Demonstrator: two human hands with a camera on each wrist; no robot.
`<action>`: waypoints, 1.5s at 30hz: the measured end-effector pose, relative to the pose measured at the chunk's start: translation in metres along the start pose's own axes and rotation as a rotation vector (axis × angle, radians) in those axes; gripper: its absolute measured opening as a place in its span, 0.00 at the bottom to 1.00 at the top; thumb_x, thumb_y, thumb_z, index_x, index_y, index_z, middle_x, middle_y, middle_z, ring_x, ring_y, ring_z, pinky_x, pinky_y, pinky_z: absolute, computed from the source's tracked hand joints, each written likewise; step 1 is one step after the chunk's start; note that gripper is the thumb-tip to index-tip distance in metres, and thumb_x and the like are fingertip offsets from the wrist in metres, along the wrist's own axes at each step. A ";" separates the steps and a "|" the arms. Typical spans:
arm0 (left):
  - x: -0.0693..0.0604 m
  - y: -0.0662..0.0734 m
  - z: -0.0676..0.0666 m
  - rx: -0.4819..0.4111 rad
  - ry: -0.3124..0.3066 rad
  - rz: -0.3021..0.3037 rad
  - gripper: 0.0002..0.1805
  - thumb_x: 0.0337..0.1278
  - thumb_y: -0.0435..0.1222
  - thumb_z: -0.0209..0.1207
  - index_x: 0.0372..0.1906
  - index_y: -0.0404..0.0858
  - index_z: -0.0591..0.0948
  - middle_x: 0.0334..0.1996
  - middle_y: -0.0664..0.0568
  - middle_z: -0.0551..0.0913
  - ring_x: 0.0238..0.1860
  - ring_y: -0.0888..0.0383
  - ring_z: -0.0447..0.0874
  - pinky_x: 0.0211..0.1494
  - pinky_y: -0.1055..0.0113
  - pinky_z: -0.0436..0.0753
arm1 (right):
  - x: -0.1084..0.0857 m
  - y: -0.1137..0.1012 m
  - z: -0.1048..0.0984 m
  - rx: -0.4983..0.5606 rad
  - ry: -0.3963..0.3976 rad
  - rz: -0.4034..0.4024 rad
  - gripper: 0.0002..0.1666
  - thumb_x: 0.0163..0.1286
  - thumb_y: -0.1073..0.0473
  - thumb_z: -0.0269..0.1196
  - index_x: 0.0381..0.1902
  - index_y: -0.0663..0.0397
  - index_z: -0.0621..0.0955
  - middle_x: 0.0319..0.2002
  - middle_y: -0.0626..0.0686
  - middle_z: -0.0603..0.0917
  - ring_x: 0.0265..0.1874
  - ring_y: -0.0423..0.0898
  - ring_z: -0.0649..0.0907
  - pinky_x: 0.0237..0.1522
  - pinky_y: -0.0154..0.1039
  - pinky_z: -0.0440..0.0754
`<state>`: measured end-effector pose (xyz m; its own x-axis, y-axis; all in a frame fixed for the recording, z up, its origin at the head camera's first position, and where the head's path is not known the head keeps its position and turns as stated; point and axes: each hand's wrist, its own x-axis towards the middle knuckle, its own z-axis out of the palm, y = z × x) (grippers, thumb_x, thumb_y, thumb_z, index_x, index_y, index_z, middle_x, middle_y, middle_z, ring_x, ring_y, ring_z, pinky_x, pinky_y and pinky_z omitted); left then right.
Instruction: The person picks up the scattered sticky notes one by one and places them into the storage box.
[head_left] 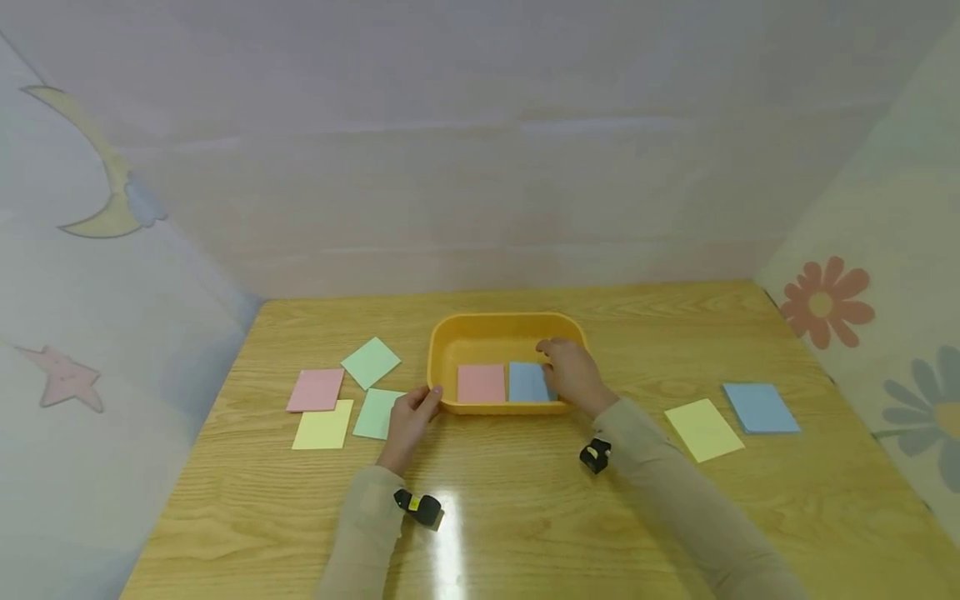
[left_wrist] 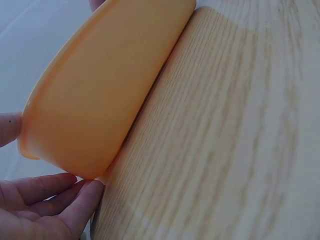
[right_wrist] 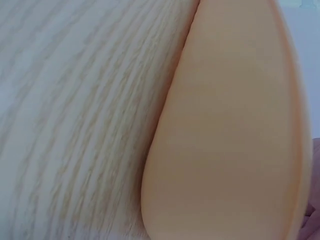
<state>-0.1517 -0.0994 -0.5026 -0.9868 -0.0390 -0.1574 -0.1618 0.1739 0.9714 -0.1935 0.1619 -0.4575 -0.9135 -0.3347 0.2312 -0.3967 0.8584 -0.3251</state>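
Note:
An orange tray [head_left: 468,410] stands on the wooden table, with a pink square [head_left: 482,383] and a blue square [head_left: 527,382] side by side inside. My left hand [head_left: 411,421] grips the tray's near left corner. In the left wrist view, that hand's thumb is at the rim and its fingers [left_wrist: 82,202] touch the low part of the tray wall [left_wrist: 95,90]. My right hand [head_left: 576,373] reaches over the tray's right side, fingers parted above the blue square's right edge, which it partly hides. The right wrist view shows mostly the tray's outer wall [right_wrist: 230,125], with part of the hand [right_wrist: 312,195] beyond the rim.
Left of the tray lie two green squares [head_left: 371,363], a pink one [head_left: 316,390] and a yellow one [head_left: 322,427] partly under the pink. To the right are a yellow square [head_left: 704,430] and a blue one [head_left: 761,408]. A wall rises behind the table [head_left: 525,517].

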 end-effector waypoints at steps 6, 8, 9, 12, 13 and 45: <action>0.000 0.000 -0.002 -0.015 0.004 0.001 0.26 0.64 0.43 0.51 0.57 0.25 0.71 0.53 0.36 0.74 0.52 0.47 0.75 0.52 0.61 0.77 | -0.003 -0.002 -0.003 0.020 0.037 -0.006 0.13 0.55 0.69 0.64 0.41 0.65 0.81 0.37 0.61 0.82 0.37 0.56 0.81 0.36 0.47 0.80; 0.000 0.000 -0.003 -0.020 0.001 0.004 0.26 0.64 0.42 0.51 0.57 0.25 0.70 0.53 0.35 0.74 0.53 0.47 0.75 0.52 0.61 0.77 | -0.005 -0.003 -0.005 0.028 0.045 -0.009 0.13 0.56 0.68 0.65 0.41 0.65 0.81 0.37 0.60 0.82 0.35 0.54 0.81 0.34 0.45 0.81; 0.000 -0.001 -0.003 -0.021 0.001 0.005 0.26 0.64 0.42 0.51 0.57 0.25 0.70 0.53 0.35 0.74 0.53 0.47 0.75 0.52 0.61 0.77 | -0.005 -0.003 -0.005 0.031 0.050 -0.012 0.13 0.56 0.68 0.65 0.41 0.65 0.81 0.37 0.60 0.82 0.34 0.54 0.81 0.33 0.45 0.81; -0.001 -0.001 -0.003 -0.030 -0.005 0.014 0.26 0.64 0.42 0.51 0.57 0.24 0.70 0.53 0.35 0.74 0.53 0.46 0.75 0.52 0.62 0.77 | -0.008 -0.004 -0.009 0.056 0.059 -0.008 0.13 0.56 0.67 0.65 0.41 0.65 0.81 0.36 0.60 0.82 0.32 0.53 0.82 0.31 0.44 0.81; -0.001 -0.001 -0.003 -0.033 -0.007 0.019 0.26 0.64 0.42 0.51 0.57 0.24 0.70 0.52 0.35 0.74 0.53 0.46 0.75 0.52 0.62 0.77 | -0.010 -0.005 -0.011 0.072 0.060 -0.001 0.14 0.56 0.66 0.65 0.41 0.65 0.81 0.36 0.60 0.82 0.32 0.53 0.82 0.32 0.44 0.81; -0.003 0.000 -0.002 -0.056 -0.038 0.020 0.27 0.65 0.42 0.50 0.58 0.23 0.68 0.54 0.33 0.72 0.55 0.45 0.72 0.54 0.61 0.75 | -0.043 0.021 -0.040 0.175 0.126 -0.034 0.12 0.58 0.64 0.64 0.40 0.66 0.81 0.24 0.51 0.81 0.22 0.44 0.79 0.26 0.40 0.78</action>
<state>-0.1483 -0.1012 -0.5019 -0.9896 0.0015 -0.1437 -0.1426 0.1186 0.9827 -0.1588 0.2097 -0.4375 -0.8851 -0.3019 0.3542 -0.4471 0.7628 -0.4671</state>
